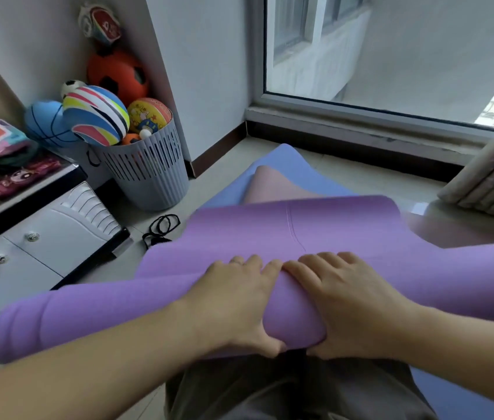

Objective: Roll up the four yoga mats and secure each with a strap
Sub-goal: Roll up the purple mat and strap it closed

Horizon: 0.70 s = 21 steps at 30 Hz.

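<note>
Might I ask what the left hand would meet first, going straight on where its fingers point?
Gripping the rolled purple foam yoga mat, the left hand would first slide onto that mat's flat unrolled stretch; the pink mat likely lies beyond.

half-rolled mat [315, 234] atop lower mats [273, 183] | straps [161, 227] on floor [209, 180], left of mats | basket [148, 174] behind straps

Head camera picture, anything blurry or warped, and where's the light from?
Head view: soft daylight from the window, no harsh shadows; wide-angle bending bows its frame and the purple mat; the mat's ends look smeared, the left hand and right hand sharper.
</note>
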Motion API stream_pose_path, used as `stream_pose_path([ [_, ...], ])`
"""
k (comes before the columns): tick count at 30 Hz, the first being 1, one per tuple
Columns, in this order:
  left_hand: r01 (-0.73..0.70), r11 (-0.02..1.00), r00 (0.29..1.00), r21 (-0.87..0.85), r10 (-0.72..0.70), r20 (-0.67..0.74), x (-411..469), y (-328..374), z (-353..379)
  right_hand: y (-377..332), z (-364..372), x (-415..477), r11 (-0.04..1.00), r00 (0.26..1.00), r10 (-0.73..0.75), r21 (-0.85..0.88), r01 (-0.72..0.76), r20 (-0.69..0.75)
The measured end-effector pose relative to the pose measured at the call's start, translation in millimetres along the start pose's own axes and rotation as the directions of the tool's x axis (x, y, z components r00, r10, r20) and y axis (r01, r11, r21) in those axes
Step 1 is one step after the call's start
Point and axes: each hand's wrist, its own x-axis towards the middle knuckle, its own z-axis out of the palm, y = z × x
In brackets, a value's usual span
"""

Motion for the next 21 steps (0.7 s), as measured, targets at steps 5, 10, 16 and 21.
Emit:
stream_pose_path([
  [5, 0.012, 0.969, 0.989, -0.249, 0.025, 0.145, 22, -24, 6, 8, 2, 6, 0.996, 0.998, -0.046, -0.078, 0.042, -0.04],
  [10, 0.087, 0.926, 0.954, -0.366, 0.029, 0.299, 44, -43, -7, 9, 7, 17, 0.998, 1.0, -0.017, -0.062, 0.018, 0.012],
  [16, 0.058, 0.998, 0.998, 0.04, -0.059, 0.027, 25, -16, 11, 24, -11, 42, 0.997, 0.987, -0.074, 0.034, 0.069, 0.141],
  [21, 0.051, 0.988, 0.993, -0.146, -0.033, 0.117, 38, -39, 1, 10, 5, 34, 0.987, 1.0, -0.026, -0.16, 0.028, 0.016],
])
